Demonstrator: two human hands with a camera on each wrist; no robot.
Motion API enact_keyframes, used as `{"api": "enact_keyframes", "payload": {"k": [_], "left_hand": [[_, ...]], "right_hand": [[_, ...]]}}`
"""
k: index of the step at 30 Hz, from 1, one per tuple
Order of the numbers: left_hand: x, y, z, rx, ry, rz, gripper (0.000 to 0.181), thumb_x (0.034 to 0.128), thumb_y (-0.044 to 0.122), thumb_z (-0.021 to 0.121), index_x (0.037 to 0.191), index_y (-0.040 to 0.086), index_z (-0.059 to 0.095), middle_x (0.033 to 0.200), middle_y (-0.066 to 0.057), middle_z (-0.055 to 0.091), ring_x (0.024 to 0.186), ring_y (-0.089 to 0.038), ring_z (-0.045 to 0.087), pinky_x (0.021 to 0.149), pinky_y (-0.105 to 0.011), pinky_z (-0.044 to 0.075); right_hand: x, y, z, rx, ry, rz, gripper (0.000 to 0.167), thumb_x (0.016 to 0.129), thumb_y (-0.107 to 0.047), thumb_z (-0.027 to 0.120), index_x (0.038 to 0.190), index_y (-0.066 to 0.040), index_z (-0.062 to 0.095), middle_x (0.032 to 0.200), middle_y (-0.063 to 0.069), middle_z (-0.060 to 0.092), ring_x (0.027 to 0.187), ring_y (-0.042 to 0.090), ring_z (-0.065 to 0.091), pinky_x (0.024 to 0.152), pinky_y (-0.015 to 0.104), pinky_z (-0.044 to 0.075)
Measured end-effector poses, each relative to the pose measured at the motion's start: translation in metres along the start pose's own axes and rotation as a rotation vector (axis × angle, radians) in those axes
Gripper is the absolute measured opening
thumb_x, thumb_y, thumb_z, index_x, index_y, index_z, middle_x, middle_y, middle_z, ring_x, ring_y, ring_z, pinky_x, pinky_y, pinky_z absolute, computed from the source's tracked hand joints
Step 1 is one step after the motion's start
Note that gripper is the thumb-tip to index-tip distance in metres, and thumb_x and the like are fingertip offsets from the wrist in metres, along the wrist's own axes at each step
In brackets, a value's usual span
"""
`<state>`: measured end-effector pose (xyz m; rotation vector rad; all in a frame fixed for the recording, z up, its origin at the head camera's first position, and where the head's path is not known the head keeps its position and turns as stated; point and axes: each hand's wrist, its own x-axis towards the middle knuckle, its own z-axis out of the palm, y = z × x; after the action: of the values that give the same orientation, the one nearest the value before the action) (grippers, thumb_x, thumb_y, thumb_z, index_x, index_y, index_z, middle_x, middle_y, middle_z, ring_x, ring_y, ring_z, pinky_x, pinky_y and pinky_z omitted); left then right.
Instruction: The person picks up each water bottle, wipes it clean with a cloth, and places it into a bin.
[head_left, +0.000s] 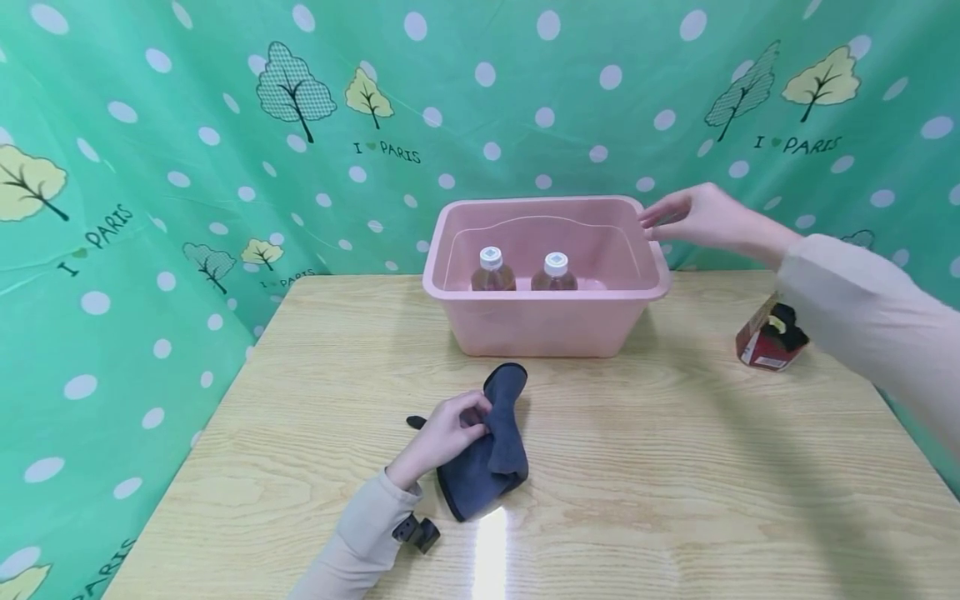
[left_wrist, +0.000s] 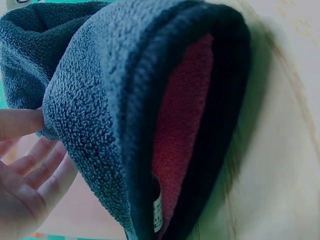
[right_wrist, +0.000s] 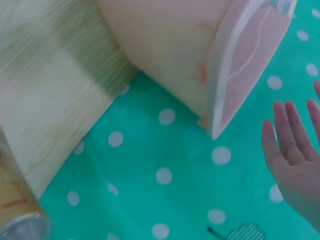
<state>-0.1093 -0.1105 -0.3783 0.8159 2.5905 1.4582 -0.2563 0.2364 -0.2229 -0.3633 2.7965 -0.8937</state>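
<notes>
A dark grey cloth [head_left: 480, 479] with black edging lies partly folded on the table. My left hand [head_left: 446, 429] pinches its upper part between thumb and fingers. The left wrist view shows the cloth [left_wrist: 95, 85] close up, with a reddish inner face and a white label, and the left hand [left_wrist: 30, 187] at its edge. Beside the right rim of the pink bin [head_left: 540, 325] is my right hand [head_left: 705, 218], fingers extended and holding nothing. In the right wrist view that hand [right_wrist: 297, 162] is apart from the bin [right_wrist: 165, 45].
Two white-capped bottles [head_left: 491, 277] [head_left: 555, 279] stand inside the bin. At the right of the table [head_left: 637, 500] is a red box [head_left: 772, 352] with something black in it. A can-like object [right_wrist: 22, 220] shows low in the right wrist view. Green dotted fabric [head_left: 525, 100] hangs behind.
</notes>
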Motion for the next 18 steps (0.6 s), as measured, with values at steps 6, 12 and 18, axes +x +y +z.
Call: {"api": "enact_keyframes", "payload": {"k": [6, 12, 18], "left_hand": [[0.001, 0.0, 0.0, 0.002, 0.003, -0.005, 0.016, 0.0722, -0.015, 0.055, 0.083, -0.003, 0.056, 0.081, -0.013, 0.057, 0.069, -0.027, 0.055, 0.059, -0.025, 0.046], [0.001, 0.0, 0.0, 0.001, -0.001, -0.009, 0.016, 0.0725, -0.015, 0.055, 0.083, -0.003, 0.056, 0.082, -0.013, 0.057, 0.07, -0.027, 0.055, 0.059, -0.026, 0.047], [0.001, 0.0, 0.0, 0.003, -0.008, -0.017, 0.016, 0.0729, -0.015, 0.055, 0.084, -0.003, 0.056, 0.082, -0.013, 0.058, 0.07, -0.027, 0.056, 0.059, -0.026, 0.047]], "right_hand": [[-0.013, 0.022, -0.015, -0.039, 0.02, 0.042, 0.055, 0.084, -0.041, 0.053, 0.125, -0.005, 0.047, 0.132, 0.02, 0.04, 0.117, 0.038, 0.038, 0.088, 0.057, 0.034], [-0.026, 0.05, -0.03, -0.079, 0.061, 0.077, 0.056, 0.086, -0.04, 0.049, 0.127, -0.003, 0.044, 0.128, 0.025, 0.041, 0.113, 0.041, 0.039, 0.086, 0.058, 0.033], [-0.041, 0.078, -0.042, -0.093, 0.084, 0.117, 0.058, 0.087, -0.041, 0.048, 0.129, -0.001, 0.041, 0.129, 0.028, 0.038, 0.113, 0.043, 0.037, 0.085, 0.06, 0.031]]}}
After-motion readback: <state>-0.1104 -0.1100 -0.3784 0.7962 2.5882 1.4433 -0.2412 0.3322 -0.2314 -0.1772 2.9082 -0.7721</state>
